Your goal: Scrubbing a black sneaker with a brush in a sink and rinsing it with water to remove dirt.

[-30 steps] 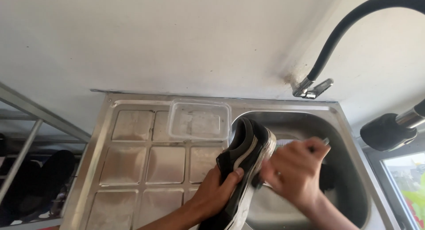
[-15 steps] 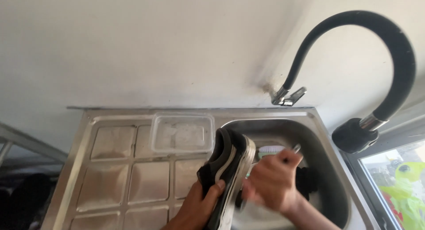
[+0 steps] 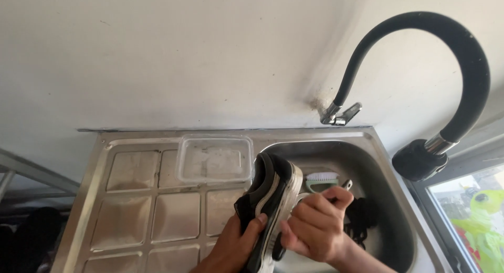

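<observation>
Shoe (image 3: pixel 270 199) on edge, long axis toward wall

A black sneaker (image 3: pixel 270 199) with a white sole edge and a pale side stripe is standing on end over the sink's left rim, toe pointing up, sole facing right. A pale green scrub brush (image 3: pixel 320 181) with white bristles is lying just beside the sole.

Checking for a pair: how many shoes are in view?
1: a black shoe with a white sole, gripped by the left hand over the steel sink. Another may be hidden.
</observation>
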